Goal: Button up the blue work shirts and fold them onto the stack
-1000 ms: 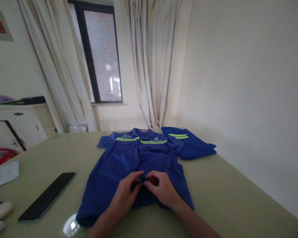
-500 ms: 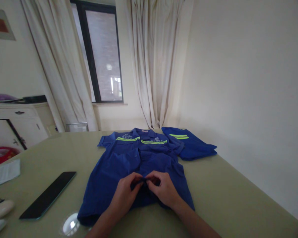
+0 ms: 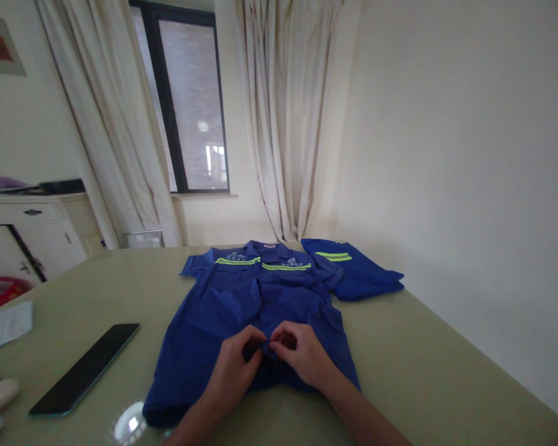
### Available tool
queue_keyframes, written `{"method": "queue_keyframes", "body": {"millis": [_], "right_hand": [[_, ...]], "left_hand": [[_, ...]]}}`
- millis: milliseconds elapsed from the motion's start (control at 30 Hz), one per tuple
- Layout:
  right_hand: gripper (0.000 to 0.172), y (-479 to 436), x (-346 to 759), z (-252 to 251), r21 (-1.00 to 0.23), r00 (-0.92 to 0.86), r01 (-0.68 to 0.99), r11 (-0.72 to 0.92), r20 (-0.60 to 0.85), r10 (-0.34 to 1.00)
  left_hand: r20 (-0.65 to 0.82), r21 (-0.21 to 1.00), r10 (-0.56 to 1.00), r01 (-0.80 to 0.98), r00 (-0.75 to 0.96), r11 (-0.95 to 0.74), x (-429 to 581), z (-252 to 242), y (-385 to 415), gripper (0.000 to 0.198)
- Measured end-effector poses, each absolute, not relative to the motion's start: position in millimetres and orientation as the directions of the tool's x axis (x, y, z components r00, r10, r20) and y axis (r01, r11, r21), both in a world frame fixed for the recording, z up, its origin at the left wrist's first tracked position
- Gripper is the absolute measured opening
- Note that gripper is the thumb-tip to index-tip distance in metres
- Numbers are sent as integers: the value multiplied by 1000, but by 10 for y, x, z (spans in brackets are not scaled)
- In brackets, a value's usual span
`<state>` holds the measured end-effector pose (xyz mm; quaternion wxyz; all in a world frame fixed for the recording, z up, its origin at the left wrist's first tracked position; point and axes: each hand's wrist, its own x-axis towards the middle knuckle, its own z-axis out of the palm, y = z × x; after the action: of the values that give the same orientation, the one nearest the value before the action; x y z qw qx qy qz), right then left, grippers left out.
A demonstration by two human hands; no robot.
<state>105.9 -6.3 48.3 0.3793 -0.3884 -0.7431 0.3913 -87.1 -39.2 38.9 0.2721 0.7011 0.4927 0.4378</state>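
Note:
A blue short-sleeved work shirt (image 3: 204, 334) with yellow-green stripes across the chest lies front up on the table, its collar at the far end. My left hand (image 3: 236, 362) pinches the front edge of the shirt low down, near the hem. Close beside it, my right hand (image 3: 302, 356) pinches the opposite front edge between thumb and forefinger. Both sets of fingertips meet at the middle of the shirt front. Whether a button sits between them is too small to tell. Higher up, the front placket hangs partly apart.
Folded blue cloth (image 3: 365, 275) with a yellow-green stripe lies at the shirt's right. To the left are a dark flat slab (image 3: 86, 368), a paper sheet (image 3: 7, 325), a pale rounded object (image 3: 0, 396) and a red basin (image 3: 4, 291). A clear round object (image 3: 129, 424) sits by the hem.
My fingertips have shifted slightly, and the right fingers have re-pinched the shirt edge. The view has moved a little, sliding things slightly left.

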Motion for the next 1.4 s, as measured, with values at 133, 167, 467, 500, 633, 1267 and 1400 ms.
{"method": "queue_keyframes", "body": {"millis": [133, 167, 467, 500, 633, 1267, 1400], "right_hand": [[6, -92, 1059, 522, -777, -406, 373, 508, 355, 842], [7, -97, 1059, 522, -746, -414, 397, 534, 374, 830], [11, -150, 1046, 540, -642, -447, 440, 628, 450, 773], [11, -156, 1036, 547, -648, -430, 439, 623, 457, 779], [8, -156, 969, 523, -717, -332, 433, 546, 436, 837], [7, -158, 987, 517, -690, -391, 329, 645, 522, 758], [20, -157, 988, 531, -734, -377, 289, 615, 503, 778]], "left_hand": [[245, 917, 959, 289, 139, -276, -859, 421, -368, 19], [225, 930, 966, 265, 131, -253, -863, 412, -355, 22], [87, 996, 994, 0, 58, -87, -936, 251, -208, 38], [76, 997, 995, -29, 58, -75, -938, 260, -208, 38], [182, 981, 976, 52, 122, -189, -927, 367, -261, 27], [-8, 995, 985, -97, 170, 25, -957, 381, -273, 53], [-9, 988, 996, -155, 84, 22, -935, 393, -280, 54]]}}
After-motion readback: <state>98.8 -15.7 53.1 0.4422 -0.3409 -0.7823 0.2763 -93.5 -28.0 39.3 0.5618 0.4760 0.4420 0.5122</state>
